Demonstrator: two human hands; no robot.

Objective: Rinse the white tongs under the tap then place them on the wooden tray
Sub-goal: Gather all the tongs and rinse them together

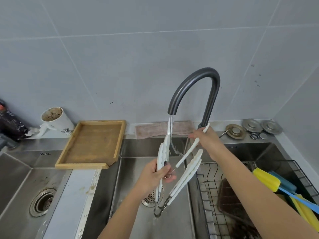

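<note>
Our left hand (153, 176) has its fingers wrapped around one arm of the white tongs (174, 171), thumb pressing it near the middle. Our right hand (207, 140) pinches a slim white stick-like piece, which we cannot identify, up by the tap (195, 88). The tongs hang spread open over the middle sink (131, 187), hinge end down near the drain, and the running stream strikes the tip of the held arm. We judge the rinse under way. The wooden tray (93, 145) sits bare to the left, so placing remains.
</note>
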